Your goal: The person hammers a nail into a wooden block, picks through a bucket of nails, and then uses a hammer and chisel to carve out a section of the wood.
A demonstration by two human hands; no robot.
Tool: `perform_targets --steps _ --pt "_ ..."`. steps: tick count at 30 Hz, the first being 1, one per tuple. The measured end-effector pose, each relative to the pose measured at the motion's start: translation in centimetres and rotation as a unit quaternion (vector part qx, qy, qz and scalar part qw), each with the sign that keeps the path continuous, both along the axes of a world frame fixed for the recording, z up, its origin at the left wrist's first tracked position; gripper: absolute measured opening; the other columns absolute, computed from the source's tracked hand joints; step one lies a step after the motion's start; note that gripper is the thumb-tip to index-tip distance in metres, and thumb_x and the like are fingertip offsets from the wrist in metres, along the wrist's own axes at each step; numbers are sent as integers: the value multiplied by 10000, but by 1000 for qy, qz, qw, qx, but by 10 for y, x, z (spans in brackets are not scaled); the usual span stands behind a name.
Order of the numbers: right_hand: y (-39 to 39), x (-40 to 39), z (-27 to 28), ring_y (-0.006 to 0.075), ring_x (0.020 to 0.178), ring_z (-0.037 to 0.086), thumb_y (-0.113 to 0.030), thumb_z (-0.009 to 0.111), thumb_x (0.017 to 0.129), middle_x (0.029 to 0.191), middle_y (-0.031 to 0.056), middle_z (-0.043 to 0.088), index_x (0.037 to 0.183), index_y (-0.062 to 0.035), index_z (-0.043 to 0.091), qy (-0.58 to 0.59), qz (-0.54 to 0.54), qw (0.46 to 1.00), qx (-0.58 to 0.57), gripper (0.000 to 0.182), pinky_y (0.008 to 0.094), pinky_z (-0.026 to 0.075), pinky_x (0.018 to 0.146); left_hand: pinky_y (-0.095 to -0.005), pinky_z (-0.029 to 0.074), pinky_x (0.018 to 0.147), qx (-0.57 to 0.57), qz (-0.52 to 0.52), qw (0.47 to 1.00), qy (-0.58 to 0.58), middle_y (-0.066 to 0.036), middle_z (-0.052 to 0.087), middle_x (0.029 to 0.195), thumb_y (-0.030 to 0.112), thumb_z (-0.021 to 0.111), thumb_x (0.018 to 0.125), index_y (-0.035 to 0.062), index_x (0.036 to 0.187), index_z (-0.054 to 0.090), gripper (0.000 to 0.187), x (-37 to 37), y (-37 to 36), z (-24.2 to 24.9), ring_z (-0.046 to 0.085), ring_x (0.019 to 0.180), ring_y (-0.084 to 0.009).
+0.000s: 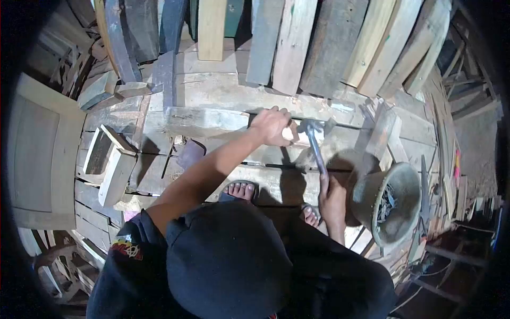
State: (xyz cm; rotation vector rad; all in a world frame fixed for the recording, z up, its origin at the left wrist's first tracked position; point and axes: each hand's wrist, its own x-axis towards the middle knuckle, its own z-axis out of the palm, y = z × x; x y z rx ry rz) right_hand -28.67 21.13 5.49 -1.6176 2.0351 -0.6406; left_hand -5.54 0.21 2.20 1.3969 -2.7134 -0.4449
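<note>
A squared length of wood [212,121] lies crosswise on the plank floor in front of my feet. My left hand [271,126] is closed over its right part, fingers curled across the top. In my right hand [333,199] is a hammer [317,151], gripped low on its handle. The hammer's metal head is up beside my left hand, overlapping the pale right end of the wood in this view. What lies directly under my left palm is hidden.
To my right stands a bucket [364,194] with nails [387,204] inside. A small wooden frame [114,165] sits at left, near a panelled door [40,159]. Several boards [292,48] stand in a row ahead. My sandalled feet [240,190] are close below the wood.
</note>
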Motion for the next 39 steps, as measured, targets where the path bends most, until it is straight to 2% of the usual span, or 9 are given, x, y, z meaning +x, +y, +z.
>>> perform_targets --steps 6,9,11,15,25,30,33,36,39 --pt "-2 -40 85 184 548 449 -299 517 1147 706 81 515 917 19 580 78 -45 929 -358 398 362 378 523 -458 595 921 -39 -10 999 -28 -157 707 1185 621 782 734 44 1097 715 685 -7 10 -22 693 1106 -333" --pt "-7 -38 94 72 587 414 -675 430 1092 742 -9 481 852 -60 523 -184 -166 891 -382 667 221 327 523 -450 592 934 -22 17 998 -63 -170 710 1185 626 778 757 29 1185 694 740 -11 8 -25 692 1140 -330" --pt "-8 -35 27 125 623 475 -578 449 1130 717 21 481 800 -51 500 -156 -219 851 -451 624 258 359 572 -454 589 950 9 17 998 -62 -177 708 1201 630 782 753 23 1203 691 761 -10 11 -7 690 1154 -339" --pt "10 -13 -29 593 914 625 -372 531 1104 864 368 654 1063 22 674 65 -51 995 56 422 604 512 777 -461 581 981 -10 21 1000 17 -188 718 1200 632 804 732 19 1165 718 756 -4 16 -9 685 1168 -353" --pt "-16 -58 99 107 511 372 -482 402 1167 666 -25 424 869 -76 524 -139 -132 909 -371 518 284 305 476 -495 594 922 9 18 1000 10 -194 733 1133 509 824 665 25 1089 747 647 -5 13 -15 713 1096 -371" --pt "-2 -81 -64 224 573 519 -412 448 1153 773 90 577 956 -46 547 -70 -127 892 -429 427 357 409 521 -478 581 949 -3 18 1000 16 -173 723 1148 535 828 690 52 1080 731 629 -6 10 -17 693 1109 -375" --pt "19 -27 -48 503 759 690 -365 539 1115 867 321 698 1068 38 653 110 -27 993 37 422 513 515 665 -480 562 991 -2 22 1000 9 -170 718 1201 571 845 703 41 1204 691 745 -4 16 -13 664 1198 -357" --pt "14 -30 -17 548 947 688 -340 533 1119 917 401 663 1044 82 683 28 -54 998 20 455 531 534 772 -483 567 987 0 20 1000 -17 -172 709 1237 595 851 698 26 1214 682 786 -5 10 -12 667 1193 -357" --pt "10 -50 5 254 631 608 -329 504 1150 691 164 589 934 44 637 -49 -99 992 -56 451 424 461 605 -498 563 981 -10 22 999 25 -189 732 1159 586 852 706 4 1195 696 776 -4 11 -13 675 1167 -363"
